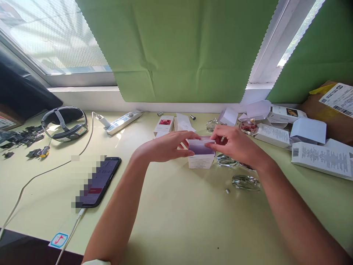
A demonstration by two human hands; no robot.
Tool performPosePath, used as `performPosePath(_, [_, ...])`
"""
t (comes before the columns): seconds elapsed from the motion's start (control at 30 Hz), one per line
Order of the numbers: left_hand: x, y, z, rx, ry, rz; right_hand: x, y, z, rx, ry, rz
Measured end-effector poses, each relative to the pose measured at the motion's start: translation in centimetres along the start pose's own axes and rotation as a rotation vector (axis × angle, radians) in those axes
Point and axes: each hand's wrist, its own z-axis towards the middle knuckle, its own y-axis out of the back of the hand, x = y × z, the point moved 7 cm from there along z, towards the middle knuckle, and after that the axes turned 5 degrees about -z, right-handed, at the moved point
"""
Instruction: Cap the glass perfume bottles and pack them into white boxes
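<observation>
A small white cardboard box (201,162) with fine print on its front stands on the table in front of me, its lilac inner flap raised. My left hand (168,145) grips the left side of the box, the thumb at its front edge and the fingers behind. My right hand (234,142) pinches the flap at the right between thumb and fingers. Beside the right hand lie a clear glass bottle (226,161) and, nearer to me, another glass bottle (246,183). A tiny silver cap (227,191) lies left of the nearer bottle. What the box holds is hidden.
Behind the hands are a box with a red picture (164,124), two small metal cylinders and a round bottle (212,125). White cartons (321,158) and a red bottle (249,126) crowd the right. A phone (100,182), power strip (124,122) and headset (64,124) are left.
</observation>
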Motion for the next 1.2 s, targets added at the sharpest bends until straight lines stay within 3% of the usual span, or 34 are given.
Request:
performPosePath(0.3, [0.5,-0.6,0.2,0.005,-0.025,0.095,-0.3,-0.5,0.1,0.015,-0.012,-0.069])
performPosePath(0.77, [0.5,-1.3,0.5,0.047,-0.010,0.098,-0.3,-0.9,-0.3,0.073,-0.215,-0.119])
performPosePath(1.2, [0.1,-1.2,0.8,0.061,0.026,0.074,-0.8,-1.9,-1.5,0.360,-0.280,0.098])
